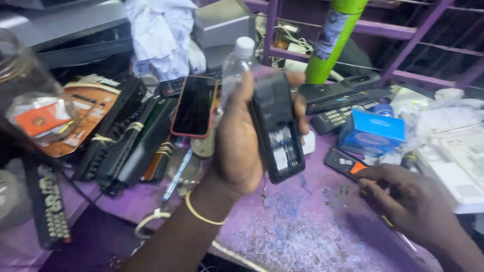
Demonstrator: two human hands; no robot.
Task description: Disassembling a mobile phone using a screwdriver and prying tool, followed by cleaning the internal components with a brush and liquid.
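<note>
Opened black mobile phone (277, 128), seen from the rear: the back cover is off, and the exposed bay shows a pale label and small metal contacts in its lower half. The body is slim and rectangular, held upright with a slight tilt.

The left hand (242, 141) is clamped around the phone, thumb along its left edge and fingertips wrapping the right edge, lifting it clear of the worktop near the centre of the view. A yellow band circles that wrist. The right hand (403, 196) rests low at the right, well apart from the phone, its fingers curled; what looks like a small orange-tipped tool (358, 167) lies at its fingertips, though whether the fingers grip it cannot be told.

The surface is a scuffed purple worktop (292, 226), heavily cluttered. A red-cased smartphone (194, 106) leans behind the left hand, beside a clear plastic bottle (237, 65). Black remote controls (343, 103) and a blue box (370, 132) lie to the right; a green cylinder (333, 40) stands against purple shelving (403, 32) at the back.
</note>
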